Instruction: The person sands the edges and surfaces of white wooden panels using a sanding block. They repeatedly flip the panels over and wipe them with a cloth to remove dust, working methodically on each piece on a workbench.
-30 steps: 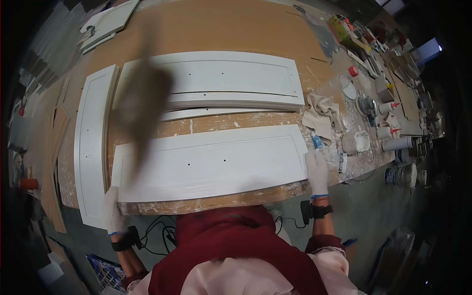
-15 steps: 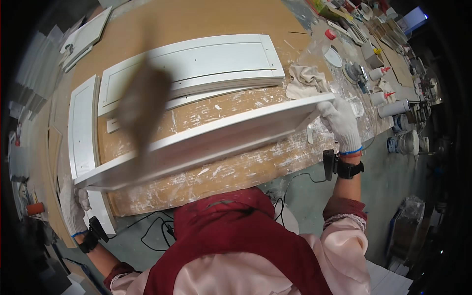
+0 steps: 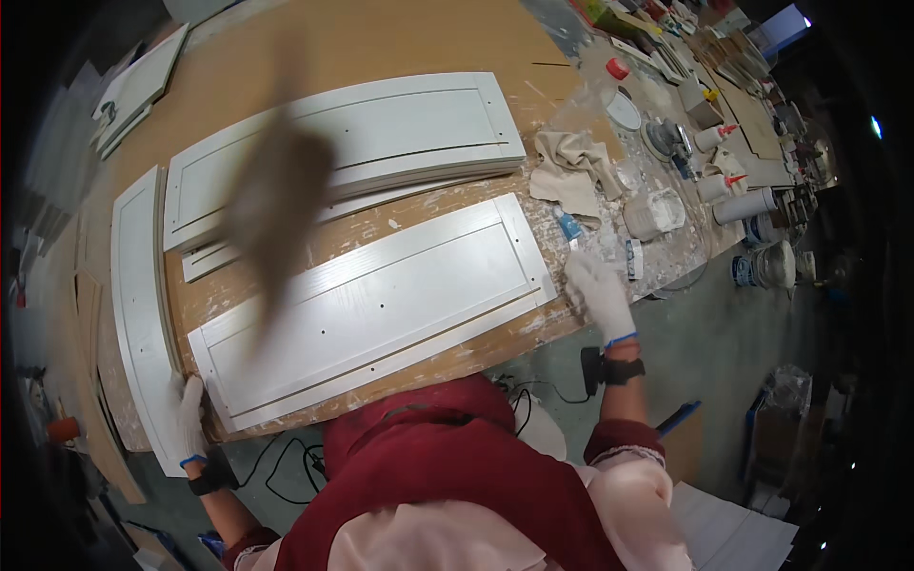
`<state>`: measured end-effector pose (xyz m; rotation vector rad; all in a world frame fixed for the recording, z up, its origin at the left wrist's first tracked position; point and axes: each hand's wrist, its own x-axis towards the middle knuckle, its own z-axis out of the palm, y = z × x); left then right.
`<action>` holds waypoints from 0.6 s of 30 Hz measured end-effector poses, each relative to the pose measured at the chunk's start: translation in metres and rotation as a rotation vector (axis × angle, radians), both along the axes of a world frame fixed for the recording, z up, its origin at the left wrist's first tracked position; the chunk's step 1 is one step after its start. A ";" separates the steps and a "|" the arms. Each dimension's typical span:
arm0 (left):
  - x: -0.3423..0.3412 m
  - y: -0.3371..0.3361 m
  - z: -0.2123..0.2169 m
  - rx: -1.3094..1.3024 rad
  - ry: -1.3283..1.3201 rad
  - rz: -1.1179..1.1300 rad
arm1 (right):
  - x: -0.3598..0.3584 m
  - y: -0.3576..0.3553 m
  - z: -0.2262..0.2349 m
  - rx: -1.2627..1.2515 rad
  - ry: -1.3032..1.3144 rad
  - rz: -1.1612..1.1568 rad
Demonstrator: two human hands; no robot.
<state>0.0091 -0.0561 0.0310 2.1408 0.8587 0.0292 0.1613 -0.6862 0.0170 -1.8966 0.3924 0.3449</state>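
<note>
A white framed cabinet door panel (image 3: 381, 309) with small dark holes lies flat on the brown, paint-marked table (image 3: 519, 343) in front of me. My left hand (image 3: 193, 423), in a white knit glove, is beside its lower left corner, next to another narrow white panel (image 3: 143, 305). Its fingers look stretched and hold nothing visible. Just off the panel's right end is my gloved right hand (image 3: 602, 300), fingers loosely apart and a little blurred. Nothing shows in its grasp. A small blue-topped tube (image 3: 568, 225) lies just beyond it.
Behind the panel lies a stack of white panels (image 3: 352, 128). To the right are a crumpled beige cloth (image 3: 571, 171), a tub of white filler (image 3: 657, 214), a sander (image 3: 664, 138) and red-tipped bottles (image 3: 714, 136). A brown blur (image 3: 281, 186) hides part of the view.
The panel was tilted up on its edge with both hands at its ends; now it lies flat, face up. Both hands have come off its ends, the right one moving nearer to me.
</note>
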 end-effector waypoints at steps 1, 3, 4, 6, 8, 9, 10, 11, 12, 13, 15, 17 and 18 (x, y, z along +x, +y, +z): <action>-0.014 0.002 -0.020 0.102 -0.042 -0.015 | -0.011 0.003 -0.010 0.004 -0.006 -0.027; -0.016 -0.001 -0.039 0.219 -0.049 -0.050 | -0.035 0.013 -0.028 0.002 -0.017 -0.101; -0.013 -0.006 -0.043 0.240 -0.014 -0.068 | -0.044 0.016 -0.039 -0.107 -0.099 -0.100; -0.004 -0.019 -0.044 0.322 0.078 -0.070 | -0.056 0.022 -0.055 -0.323 -0.269 -0.103; 0.009 -0.038 -0.039 0.442 0.188 -0.049 | -0.058 0.025 -0.054 -0.610 -0.438 0.020; 0.018 -0.045 -0.036 0.502 0.234 -0.047 | -0.060 0.027 -0.054 -0.762 -0.516 0.072; 0.020 -0.042 -0.037 0.335 0.113 -0.040 | -0.059 0.025 -0.059 -0.709 -0.518 0.105; 0.014 -0.032 -0.050 0.135 -0.017 -0.047 | -0.057 0.020 -0.066 -0.687 -0.533 0.130; 0.000 -0.017 -0.072 0.253 -0.130 -0.049 | -0.052 0.027 -0.074 -0.753 -0.823 0.049; -0.010 -0.010 -0.077 0.096 -0.082 0.000 | -0.040 0.036 -0.061 -0.730 -0.655 0.160; 0.005 -0.057 -0.030 0.506 0.007 -0.097 | -0.043 0.029 -0.054 -0.633 -0.524 0.071; 0.015 -0.059 -0.027 0.567 0.098 -0.097 | -0.048 0.023 -0.052 -0.665 -0.366 0.022; 0.020 -0.056 -0.030 0.577 0.094 -0.129 | -0.050 0.020 -0.048 -0.668 -0.284 0.010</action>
